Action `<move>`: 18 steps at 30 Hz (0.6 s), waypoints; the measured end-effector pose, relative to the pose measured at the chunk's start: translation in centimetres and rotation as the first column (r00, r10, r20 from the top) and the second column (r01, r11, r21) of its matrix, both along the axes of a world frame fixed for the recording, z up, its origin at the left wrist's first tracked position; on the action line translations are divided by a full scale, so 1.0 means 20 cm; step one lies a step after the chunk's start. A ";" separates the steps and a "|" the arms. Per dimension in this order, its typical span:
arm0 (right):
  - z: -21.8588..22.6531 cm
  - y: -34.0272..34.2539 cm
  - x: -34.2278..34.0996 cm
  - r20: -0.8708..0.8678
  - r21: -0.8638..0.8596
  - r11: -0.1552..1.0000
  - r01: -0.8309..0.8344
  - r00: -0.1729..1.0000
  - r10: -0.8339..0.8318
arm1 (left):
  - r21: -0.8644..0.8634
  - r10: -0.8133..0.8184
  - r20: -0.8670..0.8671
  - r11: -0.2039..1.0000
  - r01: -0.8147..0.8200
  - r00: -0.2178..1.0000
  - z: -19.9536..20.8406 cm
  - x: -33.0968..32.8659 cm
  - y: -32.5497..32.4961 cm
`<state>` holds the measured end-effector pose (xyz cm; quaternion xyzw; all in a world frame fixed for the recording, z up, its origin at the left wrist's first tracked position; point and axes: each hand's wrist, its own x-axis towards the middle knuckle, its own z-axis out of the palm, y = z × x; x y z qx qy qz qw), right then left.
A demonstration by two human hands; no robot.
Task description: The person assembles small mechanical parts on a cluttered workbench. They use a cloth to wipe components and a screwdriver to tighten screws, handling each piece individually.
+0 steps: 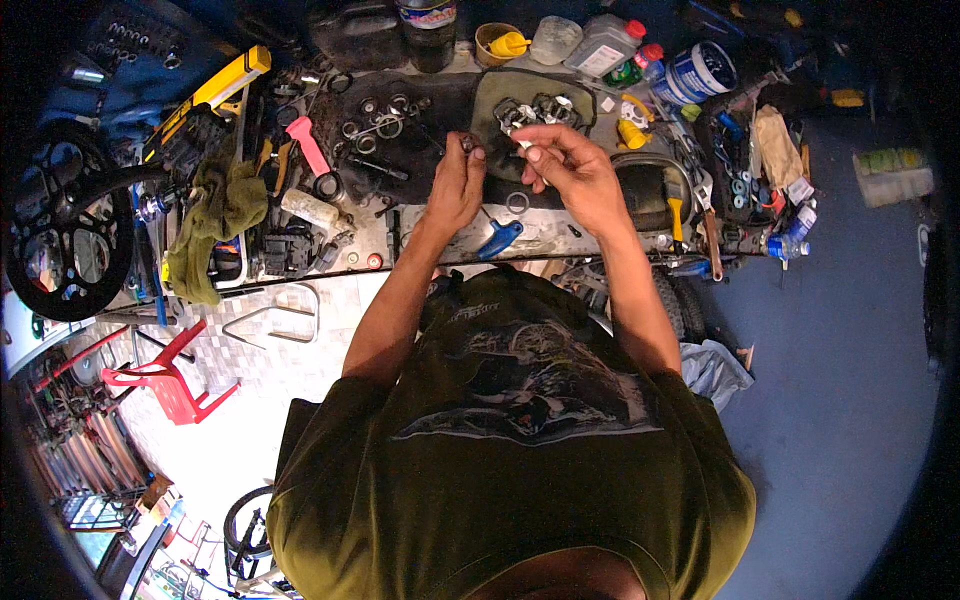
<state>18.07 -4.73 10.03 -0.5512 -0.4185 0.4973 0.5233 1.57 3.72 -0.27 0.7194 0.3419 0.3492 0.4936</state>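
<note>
Over the bench, my left hand (458, 190) is closed, its fingertips pinched around something small and dark that I cannot make out. My right hand (578, 180) is raised beside it, thumb and forefinger pinching a small whitish piece (523, 144). Just beyond the right hand, several shiny metal parts (545, 108) lie on a dark green mat (490, 90). A blue-handled tool (500, 239) with a thin shaft rests near the bench's front edge, between my forearms. Slightly above it lies a flat metal ring (517, 203). Loose rings and bearings (385, 122) sit left of my left hand.
To the left are a pink-handled tool (308, 145), a green cloth (215, 225) and a black spoked wheel (70, 220). Bottles (610, 52) and a white-and-blue tub (695, 75) line the back. On the right lie a hacksaw (655, 160) and a wrench (709, 225). A red chair (170, 385) stands on the floor.
</note>
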 end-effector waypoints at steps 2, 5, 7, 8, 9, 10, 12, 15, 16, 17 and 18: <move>-0.02 0.02 -0.02 0.044 0.001 1.000 0.021 0.999 -0.021 | 0.013 0.003 -0.002 1.000 -0.003 1.000 0.00 0.01 0.00; -0.07 0.06 -0.02 0.194 0.049 0.999 0.007 0.981 -0.016 | -0.015 0.000 -0.007 1.000 0.000 1.000 0.00 0.02 0.01; -0.09 0.08 -0.03 0.388 0.125 0.992 -0.029 0.921 -0.022 | -0.026 0.001 -0.008 1.000 -0.001 1.000 -0.01 0.02 0.01; -0.08 0.09 -0.04 0.401 0.100 0.995 -0.027 0.916 -0.015 | -0.018 0.004 -0.007 1.000 -0.004 1.000 -0.01 0.02 0.01; -0.07 0.10 -0.05 0.413 0.075 0.997 -0.025 0.911 -0.008 | -0.011 0.006 -0.006 1.000 -0.007 1.000 -0.02 0.03 0.01; -0.06 0.11 -0.06 0.425 0.049 0.999 -0.021 0.905 -0.002 | -0.005 0.005 0.001 1.000 -0.005 1.000 -0.01 0.03 0.01; -0.09 0.13 -0.07 0.417 0.065 0.998 -0.005 0.909 -0.023 | 0.007 0.003 0.016 1.000 -0.003 1.000 0.00 0.04 0.01; -0.09 0.14 -0.09 0.438 0.074 0.997 0.013 0.898 -0.044 | 0.061 -0.001 0.025 0.998 0.000 1.000 0.00 0.04 0.01; -0.08 0.15 -0.10 0.449 0.075 0.997 0.016 0.892 -0.048 | 0.046 0.000 0.016 0.999 -0.001 1.000 0.01 0.04 0.01; -0.06 0.15 -0.11 0.473 0.054 0.998 0.011 0.880 -0.035 | 0.031 0.001 0.006 1.000 -0.001 1.000 0.01 0.04 0.01; -0.04 0.15 -0.11 0.497 0.032 0.999 0.008 0.868 -0.023 | 0.017 0.002 -0.003 1.000 -0.002 1.000 0.01 0.04 0.01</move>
